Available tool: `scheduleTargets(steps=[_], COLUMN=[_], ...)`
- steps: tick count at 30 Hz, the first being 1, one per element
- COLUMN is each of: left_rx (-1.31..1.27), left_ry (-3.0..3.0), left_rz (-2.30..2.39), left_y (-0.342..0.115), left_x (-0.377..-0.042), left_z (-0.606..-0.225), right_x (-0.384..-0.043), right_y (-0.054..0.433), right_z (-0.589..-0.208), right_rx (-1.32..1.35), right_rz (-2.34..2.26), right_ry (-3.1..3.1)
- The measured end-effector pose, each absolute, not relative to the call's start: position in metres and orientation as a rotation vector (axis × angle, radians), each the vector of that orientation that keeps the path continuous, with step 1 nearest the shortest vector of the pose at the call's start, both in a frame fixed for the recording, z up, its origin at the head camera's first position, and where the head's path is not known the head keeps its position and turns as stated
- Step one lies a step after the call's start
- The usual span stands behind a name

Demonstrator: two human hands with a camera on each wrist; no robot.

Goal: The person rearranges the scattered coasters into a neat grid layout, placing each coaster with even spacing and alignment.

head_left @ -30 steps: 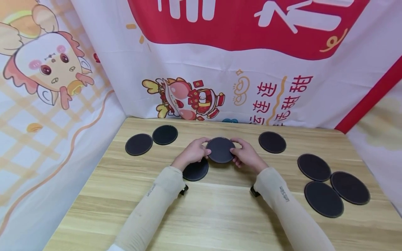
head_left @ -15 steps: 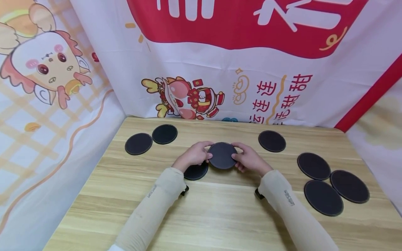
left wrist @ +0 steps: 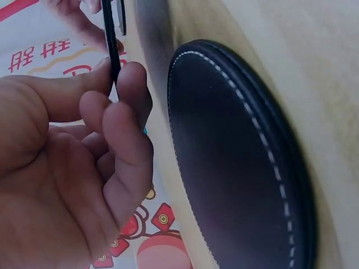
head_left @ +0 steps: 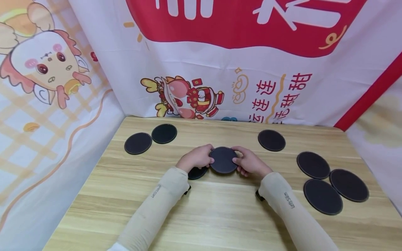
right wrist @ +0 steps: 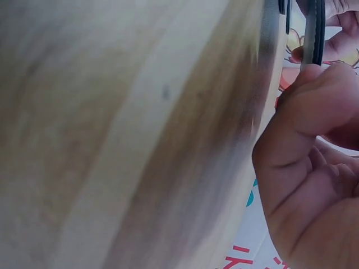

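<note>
Both hands pinch opposite edges of one round black coaster [head_left: 223, 160], raised off the table near its middle. My left hand [head_left: 198, 157] has thumb and fingers at its left edge, and my right hand [head_left: 251, 163] grips the right edge. Edge-on, the held coaster [left wrist: 111, 42] appears as a thin dark strip in the left wrist view, above the left thumb. A second coaster [head_left: 197, 173] lies flat below my left hand, partly hidden by it; in the left wrist view its pale stitched rim shows. The right wrist view has the right hand [right wrist: 320, 162] at the held coaster's edge.
Two coasters [head_left: 138, 143] lie at the table's back left. A single coaster [head_left: 272, 140] is at the back right, with a cluster of three coasters [head_left: 322, 196] nearer on the right. Printed cloth [head_left: 194, 59] hangs behind the wooden table [head_left: 213, 216] and along its sides.
The held coaster has come toward me and slightly right, with both hands still gripping it. The left hand now covers more of the coaster below it. Other coasters lie as before.
</note>
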State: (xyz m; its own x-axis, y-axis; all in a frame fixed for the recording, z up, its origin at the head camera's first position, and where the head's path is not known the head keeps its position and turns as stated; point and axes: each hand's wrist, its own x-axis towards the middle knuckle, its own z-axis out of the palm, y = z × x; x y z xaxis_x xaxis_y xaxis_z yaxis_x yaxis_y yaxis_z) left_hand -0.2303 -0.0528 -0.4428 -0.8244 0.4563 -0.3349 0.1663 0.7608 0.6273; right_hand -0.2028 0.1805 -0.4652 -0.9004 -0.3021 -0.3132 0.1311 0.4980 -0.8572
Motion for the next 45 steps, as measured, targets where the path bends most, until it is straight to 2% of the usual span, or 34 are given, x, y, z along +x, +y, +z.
scheduleTargets(steps=[13, 37, 45], left_rx=[0.448, 0.466, 0.479], left_ry=[2.299, 2.369, 2.333], left_rz=[0.96, 0.867, 0.899], left_y=[-0.057, -0.058, -0.059], left_x=[-0.233, -0.235, -0.235], left_z=[-0.452, -0.453, -0.454], right_x=[-0.196, -0.191, -0.196], right_y=[0.176, 0.159, 0.172], right_z=[-0.459, -0.454, -0.453], right_rx=[-0.112, -0.118, -0.192], right_rz=[-1.176, -0.938, -0.91], right_ry=[2.411, 2.535, 2.566])
